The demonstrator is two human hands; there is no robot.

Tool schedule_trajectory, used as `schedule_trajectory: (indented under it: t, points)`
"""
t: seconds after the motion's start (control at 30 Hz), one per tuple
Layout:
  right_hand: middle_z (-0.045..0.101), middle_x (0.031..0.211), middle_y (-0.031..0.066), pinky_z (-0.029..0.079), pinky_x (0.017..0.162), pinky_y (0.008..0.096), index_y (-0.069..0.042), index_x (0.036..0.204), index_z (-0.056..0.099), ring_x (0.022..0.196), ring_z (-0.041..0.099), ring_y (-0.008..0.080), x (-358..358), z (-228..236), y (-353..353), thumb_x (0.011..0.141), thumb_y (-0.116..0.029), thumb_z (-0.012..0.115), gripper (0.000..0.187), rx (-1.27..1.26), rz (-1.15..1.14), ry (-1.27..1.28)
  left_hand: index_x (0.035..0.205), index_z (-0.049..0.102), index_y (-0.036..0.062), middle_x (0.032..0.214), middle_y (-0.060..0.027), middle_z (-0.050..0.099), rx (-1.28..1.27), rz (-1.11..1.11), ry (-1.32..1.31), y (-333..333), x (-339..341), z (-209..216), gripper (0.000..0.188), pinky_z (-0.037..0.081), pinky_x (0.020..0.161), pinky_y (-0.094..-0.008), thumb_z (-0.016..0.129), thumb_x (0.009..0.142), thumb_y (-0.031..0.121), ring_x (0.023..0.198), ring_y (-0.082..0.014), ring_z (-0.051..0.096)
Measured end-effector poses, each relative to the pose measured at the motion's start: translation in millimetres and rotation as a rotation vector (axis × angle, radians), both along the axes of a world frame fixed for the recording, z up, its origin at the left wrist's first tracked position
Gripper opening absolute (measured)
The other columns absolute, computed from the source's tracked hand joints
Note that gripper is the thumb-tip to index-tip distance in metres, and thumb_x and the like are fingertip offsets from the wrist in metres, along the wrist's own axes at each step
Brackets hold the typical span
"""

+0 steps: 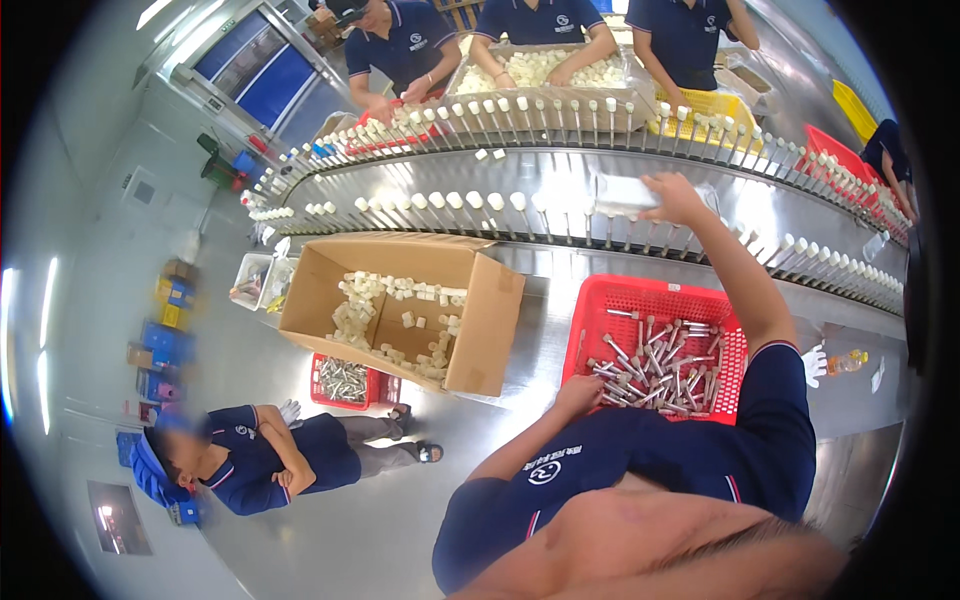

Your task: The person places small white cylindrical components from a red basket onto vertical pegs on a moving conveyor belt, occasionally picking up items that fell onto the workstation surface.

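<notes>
My right hand (pixel 676 199) is reached out over the metal conveyor line, fingers closed on a whitish, see-through rectangular object (pixel 625 193) whose kind I cannot make out. It is held close to the nearer row of upright metal pins topped with white caps (pixel 437 201). At the left side of a red plastic basket (pixel 592 305) rests my left hand (pixel 578 395), fingers curled. Whether it grips the rim or a small piece cannot be seen. Many slim silver sticks with brownish ends (pixel 660 360) lie jumbled inside the basket.
Left of the basket stands an open cardboard box (pixel 495 325) with loose white caps. A smaller red basket of metal pieces (pixel 342 382) sits below it. Across the line, people work at a box of white pieces (pixel 545 70). A person (pixel 265 455) stands at lower left.
</notes>
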State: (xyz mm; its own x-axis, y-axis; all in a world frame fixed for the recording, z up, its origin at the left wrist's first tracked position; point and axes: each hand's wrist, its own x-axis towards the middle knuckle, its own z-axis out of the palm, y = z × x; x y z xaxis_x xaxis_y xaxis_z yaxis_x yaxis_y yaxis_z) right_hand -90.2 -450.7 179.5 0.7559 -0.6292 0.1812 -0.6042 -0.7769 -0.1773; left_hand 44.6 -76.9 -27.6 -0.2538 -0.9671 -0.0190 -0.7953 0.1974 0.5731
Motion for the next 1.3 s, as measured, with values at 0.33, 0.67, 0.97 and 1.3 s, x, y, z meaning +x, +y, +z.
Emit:
schedule_trajectory:
  t: [0.33,0.67,0.97,1.3]
  points:
    - [0.057,0.111,0.0151,0.037,0.094,0.0398,-0.004,0.123,0.052,0.106,0.051,0.0321,-56.1,7.7,10.1,0.06,-0.041,0.077,0.077,0.053,-0.101,0.038,0.07,0.058,0.0041,0.071,-0.016,0.061,-0.042,0.017,-0.011,1.1,0.7,7.0,0.018,0.047,0.065,-0.0445,0.055,0.077,0.021,0.07,-0.0325,0.061]
    - [0.057,0.113,0.015,0.037,0.09,0.0408,-0.004,0.124,0.051,0.105,0.053,0.0307,-10.1,20.3,1.5,0.062,-0.046,0.074,0.079,-0.027,-0.058,-0.04,0.069,0.059,0.004,0.07,-0.0155,0.061,-0.011,-0.005,-0.02,1.4,-0.3,3.4,0.018,0.048,0.064,-0.0444,0.054,0.077,0.02,0.067,-0.0324,0.061]
    - [0.057,0.109,0.0155,0.038,0.089,0.0404,-0.005,0.123,0.052,0.104,0.053,0.0312,-29.2,-7.3,-1.5,0.06,-0.048,0.075,0.079,0.03,-0.063,0.026,0.072,0.058,0.0037,0.07,-0.0165,0.061,-0.038,0.025,-0.019,0.8,-1.7,1.7,0.017,0.049,0.063,-0.045,0.054,0.077,0.02,0.066,-0.0331,0.061]
    - [0.058,0.106,0.0159,0.039,0.087,0.0413,-0.004,0.121,0.053,0.101,0.053,0.0325,-15.7,14.5,-8.5,0.062,-0.048,0.074,0.077,-0.014,-0.012,-0.091,0.076,0.058,0.004,0.072,-0.0164,0.062,-0.035,-0.019,-0.029,1.0,-2.5,-2.3,0.017,0.049,0.064,-0.0455,0.053,0.079,0.02,0.067,-0.0336,0.062]
